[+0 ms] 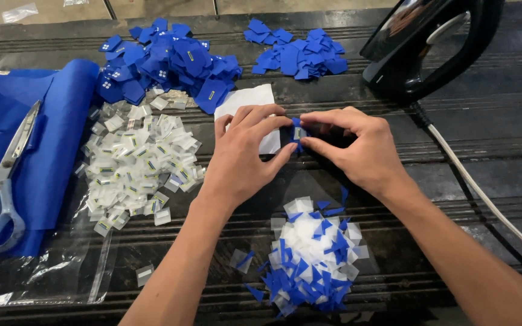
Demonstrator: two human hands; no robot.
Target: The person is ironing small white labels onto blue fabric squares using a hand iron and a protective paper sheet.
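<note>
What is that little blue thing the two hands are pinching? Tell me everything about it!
The little blue piece is a small, flat bit of what looks like blue fabric, with a tiny pale label on its front. It is held just above the dark table, in front of a white sheet. The left hand grips it from one side and the right hand from the other, fingertips meeting on it. Fingers hide most of its edges, so its full shape cannot be told.

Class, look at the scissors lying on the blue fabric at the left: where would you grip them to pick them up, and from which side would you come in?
Grip the scissors by the pale blue finger loops, which lie at the near end toward the person. Come from the near side, probably with the left hand, which is nearer. The blades point away toward the far edge of the blue fabric, so this approach keeps fingers off the tips.
</note>
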